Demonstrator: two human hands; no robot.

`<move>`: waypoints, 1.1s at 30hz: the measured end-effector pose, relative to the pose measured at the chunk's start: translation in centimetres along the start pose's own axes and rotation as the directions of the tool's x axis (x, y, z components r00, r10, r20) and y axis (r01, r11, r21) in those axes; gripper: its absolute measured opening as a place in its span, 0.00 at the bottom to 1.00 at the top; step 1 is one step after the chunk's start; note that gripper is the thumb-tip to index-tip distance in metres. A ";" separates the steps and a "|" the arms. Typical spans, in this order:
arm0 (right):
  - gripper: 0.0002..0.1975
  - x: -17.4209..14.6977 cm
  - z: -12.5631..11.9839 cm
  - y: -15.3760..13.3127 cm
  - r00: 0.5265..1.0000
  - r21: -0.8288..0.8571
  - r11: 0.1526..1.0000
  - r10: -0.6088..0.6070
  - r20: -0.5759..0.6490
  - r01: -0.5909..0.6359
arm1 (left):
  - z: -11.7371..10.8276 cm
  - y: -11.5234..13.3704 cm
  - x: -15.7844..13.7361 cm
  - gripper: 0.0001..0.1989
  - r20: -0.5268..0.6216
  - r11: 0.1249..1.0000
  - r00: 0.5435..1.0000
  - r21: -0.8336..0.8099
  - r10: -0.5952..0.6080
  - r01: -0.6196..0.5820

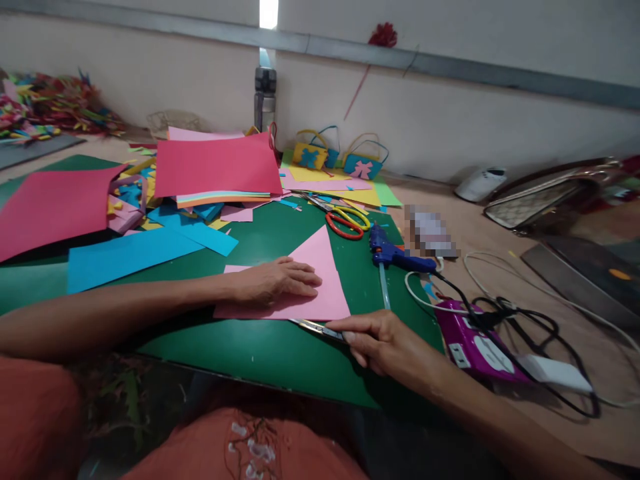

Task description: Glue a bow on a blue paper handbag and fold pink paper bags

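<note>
My left hand [285, 282] lies flat on a pink sheet of paper [323, 267], fingers stretched out, pressing it onto the green board [240, 350]. The sheet looks folded, with one corner pointing away from me. At its near edge, my right hand [373, 339] grips a slim metal-bladed tool [317, 327]; its handle is hidden in my fingers, so I cannot tell its exact kind. The blade lies along the paper's lower edge, pointing left. Past the paper rest scissors with red and yellow handles [345, 222] and a blue glue gun [387, 250] with a glue stick.
Blue paper strips [135, 257], red sheets [215, 167] and scraps cover the back left. Small paper bags [364, 165] stand near the wall. At right are a purple power strip [475, 343], tangled cables, a blurred phone-like object [430, 231] and a handbag [545, 193].
</note>
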State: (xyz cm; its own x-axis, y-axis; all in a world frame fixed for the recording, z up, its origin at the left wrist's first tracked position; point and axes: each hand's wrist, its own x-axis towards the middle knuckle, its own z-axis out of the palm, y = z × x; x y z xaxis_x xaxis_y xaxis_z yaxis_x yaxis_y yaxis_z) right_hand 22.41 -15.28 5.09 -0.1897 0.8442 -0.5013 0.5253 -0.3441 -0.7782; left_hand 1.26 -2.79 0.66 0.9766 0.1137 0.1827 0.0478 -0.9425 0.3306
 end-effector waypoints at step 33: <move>0.19 3.6 5.6 -4.2 0.979 0.026 0.998 -0.065 0.195 0.061 | -0.1 -0.3 0.2 0.18 -0.028 0.999 0.999 -0.048 -0.027 0.026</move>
State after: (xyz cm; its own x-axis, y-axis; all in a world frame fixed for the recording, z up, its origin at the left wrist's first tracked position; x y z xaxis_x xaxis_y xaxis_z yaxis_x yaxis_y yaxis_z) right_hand 14.85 -13.12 4.49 -0.3811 0.7687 -0.5137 0.4909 -0.3026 -0.8170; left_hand 1.43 -2.48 0.68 0.9688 0.1476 0.1993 0.0628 -0.9233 0.3788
